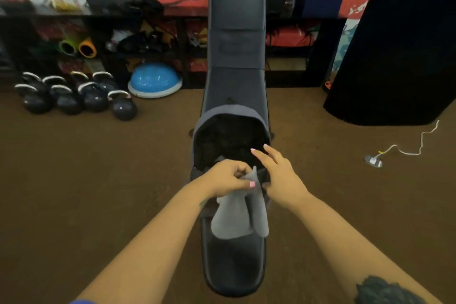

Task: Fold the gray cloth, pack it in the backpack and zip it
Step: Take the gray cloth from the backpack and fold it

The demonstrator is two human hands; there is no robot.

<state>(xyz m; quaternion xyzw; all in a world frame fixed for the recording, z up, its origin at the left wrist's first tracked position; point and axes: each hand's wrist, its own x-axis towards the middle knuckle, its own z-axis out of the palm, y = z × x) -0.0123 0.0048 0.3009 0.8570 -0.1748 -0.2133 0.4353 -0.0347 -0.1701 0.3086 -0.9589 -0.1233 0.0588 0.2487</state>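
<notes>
Left hand [225, 177] pinches the gray cloth [238, 215] — bunched, hanging below its fingers; right hand [276, 173], fingers apart, reaches beyond toward the gaping backpack [209, 121] — packing and zipping remain.

The backpack [230, 131] sits on the bench [234, 261], cloth [237, 215] in front, kettlebells [74, 96] far left.

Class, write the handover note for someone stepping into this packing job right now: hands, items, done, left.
Left hand: pinching the top of the gray cloth.
Right hand: also at the cloth's top, fingers partly spread.
Cloth hangs bunched over the bench, just in front of the backpack, which lies open on the bench.
Done: backpack open.
Left: finish folding, pack the cloth, zip up.
</notes>
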